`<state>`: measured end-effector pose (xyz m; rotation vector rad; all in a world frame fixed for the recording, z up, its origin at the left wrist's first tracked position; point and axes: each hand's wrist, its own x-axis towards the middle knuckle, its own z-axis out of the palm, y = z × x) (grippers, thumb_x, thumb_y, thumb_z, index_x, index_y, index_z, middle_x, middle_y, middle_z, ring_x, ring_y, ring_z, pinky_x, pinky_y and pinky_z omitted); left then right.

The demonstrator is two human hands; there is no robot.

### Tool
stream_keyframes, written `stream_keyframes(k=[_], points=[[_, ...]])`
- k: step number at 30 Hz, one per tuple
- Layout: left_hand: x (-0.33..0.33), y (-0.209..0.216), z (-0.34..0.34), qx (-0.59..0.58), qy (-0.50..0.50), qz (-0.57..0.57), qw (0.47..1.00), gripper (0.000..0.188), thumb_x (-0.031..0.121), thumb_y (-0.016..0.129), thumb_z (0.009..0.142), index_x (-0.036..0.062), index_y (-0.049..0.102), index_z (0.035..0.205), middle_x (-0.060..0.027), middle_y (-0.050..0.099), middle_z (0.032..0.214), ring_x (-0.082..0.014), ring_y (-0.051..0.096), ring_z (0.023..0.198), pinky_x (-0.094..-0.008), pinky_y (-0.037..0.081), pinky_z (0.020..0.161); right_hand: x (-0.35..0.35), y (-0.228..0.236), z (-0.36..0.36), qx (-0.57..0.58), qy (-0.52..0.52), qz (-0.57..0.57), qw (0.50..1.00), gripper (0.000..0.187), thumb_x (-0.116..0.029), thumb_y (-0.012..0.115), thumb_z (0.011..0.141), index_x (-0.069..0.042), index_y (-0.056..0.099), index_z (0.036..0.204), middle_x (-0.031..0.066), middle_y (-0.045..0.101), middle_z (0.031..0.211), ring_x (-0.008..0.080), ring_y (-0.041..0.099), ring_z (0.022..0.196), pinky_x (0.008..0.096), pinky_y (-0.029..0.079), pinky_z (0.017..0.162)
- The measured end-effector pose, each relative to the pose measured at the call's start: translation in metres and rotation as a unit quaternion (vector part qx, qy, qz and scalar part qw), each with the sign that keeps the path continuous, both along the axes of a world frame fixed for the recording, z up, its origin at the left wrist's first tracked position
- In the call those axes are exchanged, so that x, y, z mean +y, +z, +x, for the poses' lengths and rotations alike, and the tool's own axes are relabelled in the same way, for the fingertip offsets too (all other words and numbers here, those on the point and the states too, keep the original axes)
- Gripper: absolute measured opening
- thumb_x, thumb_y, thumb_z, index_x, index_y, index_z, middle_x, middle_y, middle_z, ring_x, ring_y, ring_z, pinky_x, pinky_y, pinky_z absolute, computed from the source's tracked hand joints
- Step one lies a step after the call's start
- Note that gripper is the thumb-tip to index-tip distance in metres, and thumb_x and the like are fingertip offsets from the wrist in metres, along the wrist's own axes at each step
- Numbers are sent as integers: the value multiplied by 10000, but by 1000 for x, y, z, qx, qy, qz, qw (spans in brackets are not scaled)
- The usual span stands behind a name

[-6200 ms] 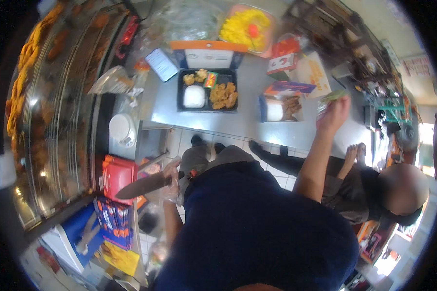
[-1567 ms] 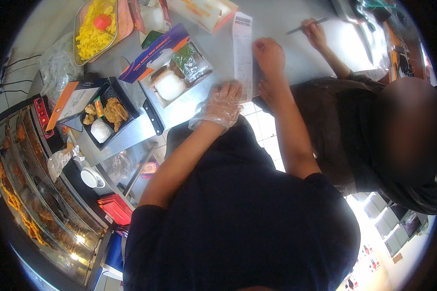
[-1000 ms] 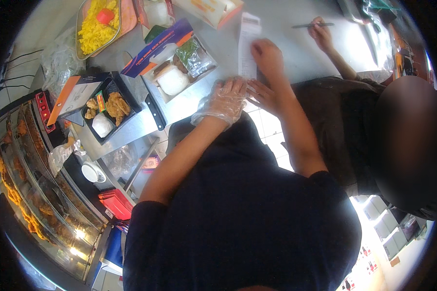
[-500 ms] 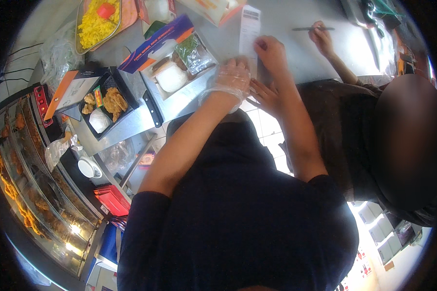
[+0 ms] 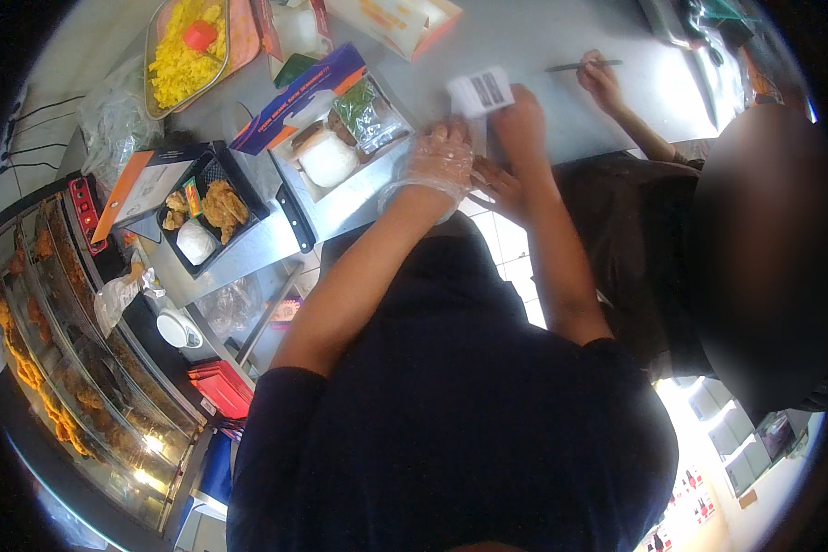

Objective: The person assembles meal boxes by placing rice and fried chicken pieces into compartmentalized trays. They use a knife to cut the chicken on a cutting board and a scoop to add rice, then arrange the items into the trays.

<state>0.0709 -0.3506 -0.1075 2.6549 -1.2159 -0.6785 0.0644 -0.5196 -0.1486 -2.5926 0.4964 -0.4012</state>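
Note:
My left hand [image 5: 440,158], in a clear plastic glove, lies with its fingers stretched out on the steel counter, beside an open meal box [image 5: 394,138]. It rests at the lower end of a white paper receipt [image 5: 481,92]. My right hand [image 5: 519,120] is closed at the receipt's right edge, and the paper's upper part is bent over toward me. In the box sit a white wrapped ball of rice [image 5: 329,164] and a clear packet of greens [image 5: 366,115]. Another person's hand [image 5: 499,186] shows beside my right forearm, partly hidden by it.
A co-worker's hand [image 5: 600,83] holds a pen [image 5: 583,65] at the right. Left stand a black box with fried chicken [image 5: 223,208], a knife [image 5: 294,221] at the counter edge, a tray of yellow shreds [image 5: 179,83] and a glass food warmer [image 5: 74,368].
The receipt, flat before, is now lifted and folded over toward me at its top. My right hand has shifted slightly with it; my left hand stays in place.

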Motion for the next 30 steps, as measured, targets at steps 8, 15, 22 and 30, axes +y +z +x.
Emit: stream_keyframes(k=[8,15,22,30], points=[[1,-6,3,-6,15,-18,1000,601,315,653,804,40,495,1315,-103,392,1420,-283,432,1238,-441,382,1011,18,21,-13,-19,55,201,978,132,-155,672,752,-59,673,843,107,651,810,300,640,739,393,510,675],[3,-5,4,8,-13,20,1000,645,344,648,808,59,464,1356,-66,349,1467,-281,416,1262,-444,371,1028,-6,8,13,83,-7,-7,996,128,-182,675,755,-80,678,832,98,655,804,289,644,750,400,514,686],[3,-11,0,-17,-1,-5,1000,663,327,667,796,54,452,1361,-76,354,1460,-276,420,1267,-447,375,1032,1,25,-6,63,99,96,988,114,-193,661,768,-98,681,829,102,663,815,296,643,765,407,510,689],[3,-10,0,-3,18,-27,999,685,345,684,792,35,445,1354,-113,381,1431,-304,405,1283,-453,376,1036,2,31,-19,83,-77,4,994,115,-199,635,808,-103,670,860,109,668,855,316,640,777,416,505,691]])
